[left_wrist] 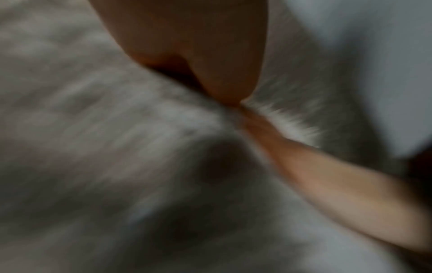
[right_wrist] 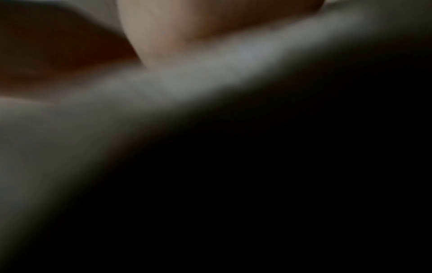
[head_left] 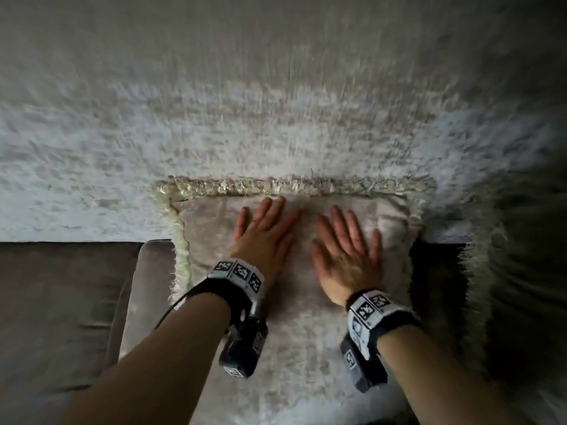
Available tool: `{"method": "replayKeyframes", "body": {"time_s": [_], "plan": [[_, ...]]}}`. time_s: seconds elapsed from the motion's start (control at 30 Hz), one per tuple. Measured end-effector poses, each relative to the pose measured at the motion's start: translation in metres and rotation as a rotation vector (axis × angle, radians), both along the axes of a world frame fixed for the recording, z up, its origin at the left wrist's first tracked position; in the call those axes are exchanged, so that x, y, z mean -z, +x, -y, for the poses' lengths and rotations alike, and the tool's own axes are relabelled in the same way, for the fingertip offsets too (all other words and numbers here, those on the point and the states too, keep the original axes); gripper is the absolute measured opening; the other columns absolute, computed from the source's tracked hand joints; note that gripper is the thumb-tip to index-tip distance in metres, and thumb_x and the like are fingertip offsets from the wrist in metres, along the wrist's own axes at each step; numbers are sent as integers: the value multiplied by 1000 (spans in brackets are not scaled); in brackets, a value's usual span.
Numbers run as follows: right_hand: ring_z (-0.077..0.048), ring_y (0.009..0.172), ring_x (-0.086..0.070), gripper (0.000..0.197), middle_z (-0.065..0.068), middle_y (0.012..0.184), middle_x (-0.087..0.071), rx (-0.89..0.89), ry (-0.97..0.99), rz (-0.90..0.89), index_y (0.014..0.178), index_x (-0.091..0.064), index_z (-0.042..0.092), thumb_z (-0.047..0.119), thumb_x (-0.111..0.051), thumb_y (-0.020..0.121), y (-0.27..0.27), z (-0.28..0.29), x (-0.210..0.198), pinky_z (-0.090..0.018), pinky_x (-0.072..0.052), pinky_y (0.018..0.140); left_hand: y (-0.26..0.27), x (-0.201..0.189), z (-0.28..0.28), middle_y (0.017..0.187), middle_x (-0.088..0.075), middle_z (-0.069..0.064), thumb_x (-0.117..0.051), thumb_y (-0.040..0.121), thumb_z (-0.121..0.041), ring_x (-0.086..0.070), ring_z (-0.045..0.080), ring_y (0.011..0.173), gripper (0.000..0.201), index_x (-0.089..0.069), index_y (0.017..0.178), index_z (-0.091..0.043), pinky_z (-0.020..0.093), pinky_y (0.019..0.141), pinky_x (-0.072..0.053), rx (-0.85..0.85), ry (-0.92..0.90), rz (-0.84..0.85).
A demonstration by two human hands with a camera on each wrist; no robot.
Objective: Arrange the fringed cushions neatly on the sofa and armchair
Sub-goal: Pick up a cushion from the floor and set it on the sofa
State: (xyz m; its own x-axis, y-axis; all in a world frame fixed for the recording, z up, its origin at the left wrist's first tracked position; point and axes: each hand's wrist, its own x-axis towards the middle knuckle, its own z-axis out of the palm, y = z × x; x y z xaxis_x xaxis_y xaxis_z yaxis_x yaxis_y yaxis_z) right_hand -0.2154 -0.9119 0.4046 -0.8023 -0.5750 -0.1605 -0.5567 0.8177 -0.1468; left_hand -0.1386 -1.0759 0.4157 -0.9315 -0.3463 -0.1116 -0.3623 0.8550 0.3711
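A pale beige cushion with a cream fringe along its top and left edges leans against the light plush backrest in the head view. My left hand lies flat on the cushion's upper middle, fingers straight and spread. My right hand lies flat beside it on the same cushion, fingers straight too. The left wrist view is blurred: my left hand pressing into the cushion fabric, with the other forearm beside it. The right wrist view is mostly dark, with blurred skin and pale fabric.
A grey-brown padded armrest or seat edge runs down the left of the cushion, with darker upholstery beyond it. A long-haired shaggy throw or cushion hangs at the right, with a dark gap between.
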Motion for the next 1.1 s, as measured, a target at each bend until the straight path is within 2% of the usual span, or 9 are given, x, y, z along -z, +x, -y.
{"method": "replayKeyframes", "body": {"time_s": [0.17, 0.4, 0.57, 0.67, 0.77, 0.83, 0.93, 1.0, 1.1], "plan": [[-29, 150, 7, 81, 2, 164, 4, 672, 152, 161, 152, -3, 41, 74, 1, 79, -82, -104, 3, -64, 6, 115, 16, 11, 28, 161, 3, -14, -22, 97, -54, 2, 11, 150, 55, -8, 150, -44, 50, 117, 10, -243, -35, 88], [-14, 149, 18, 57, 9, 161, 16, 311, -363, 78, 151, 9, 42, 51, -15, 101, -9, -12, -99, -52, 9, 118, -15, -74, -37, 162, 1, -6, -17, 100, -47, 5, 18, 150, 54, -10, 152, -36, 46, 118, 6, -261, 71, -71], [-12, 150, 10, 56, 14, 162, 9, -67, -184, -3, 150, -5, 48, 55, -15, 96, 54, -15, -3, -55, 8, 116, 42, 8, -48, 161, 10, -14, -22, 99, -43, 10, 11, 149, 54, 0, 148, -49, 54, 118, 7, -408, 36, 66], [-18, 151, 3, 59, 12, 163, 2, 180, -22, 6, 151, -11, 47, 59, -15, 93, 29, -90, 61, -52, 11, 115, 107, 57, -11, 161, 9, -14, -16, 99, -45, 7, 18, 150, 53, 9, 146, -52, 57, 118, 1, -618, 29, 274], [-32, 149, -10, 67, -9, 163, -9, 544, -35, 15, 155, -18, 25, 55, -16, 95, -14, -132, 45, -59, -9, 118, 134, 45, 11, 162, 4, -9, -15, 99, -44, 6, 24, 150, 55, 2, 151, -40, 59, 117, -4, -721, 121, 323], [-32, 147, -21, 59, -11, 160, -21, 418, -73, -192, 153, -27, 25, 47, -24, 99, -13, -114, 11, -60, -16, 116, 119, 30, -4, 162, 2, -8, -19, 100, -42, 4, 19, 150, 58, -2, 154, -30, 54, 119, -7, -611, 108, 168], [-18, 151, 4, 57, 2, 164, 1, 204, -264, -51, 154, -5, 36, 46, -23, 101, 28, -42, -27, -52, 2, 117, 68, 2, -57, 162, 5, -6, -21, 101, -41, 6, 15, 150, 58, -2, 154, -27, 50, 121, -1, -546, 206, -49], [-15, 151, 3, 57, 3, 164, 1, 155, -412, -52, 154, -7, 36, 43, -21, 99, 54, -4, -38, -48, 0, 118, 43, -6, -83, 162, 7, -5, -21, 101, -40, 9, 16, 150, 57, -1, 153, -32, 49, 120, 3, -479, 226, -135], [-14, 151, -1, 56, 8, 163, 0, -10, -291, -39, 152, -10, 40, 44, -21, 98, 82, -22, 11, -49, -6, 119, 60, 30, -92, 162, 9, -8, -19, 99, -44, 10, 15, 150, 56, 1, 151, -40, 49, 118, 8, -347, 76, -52]]}}
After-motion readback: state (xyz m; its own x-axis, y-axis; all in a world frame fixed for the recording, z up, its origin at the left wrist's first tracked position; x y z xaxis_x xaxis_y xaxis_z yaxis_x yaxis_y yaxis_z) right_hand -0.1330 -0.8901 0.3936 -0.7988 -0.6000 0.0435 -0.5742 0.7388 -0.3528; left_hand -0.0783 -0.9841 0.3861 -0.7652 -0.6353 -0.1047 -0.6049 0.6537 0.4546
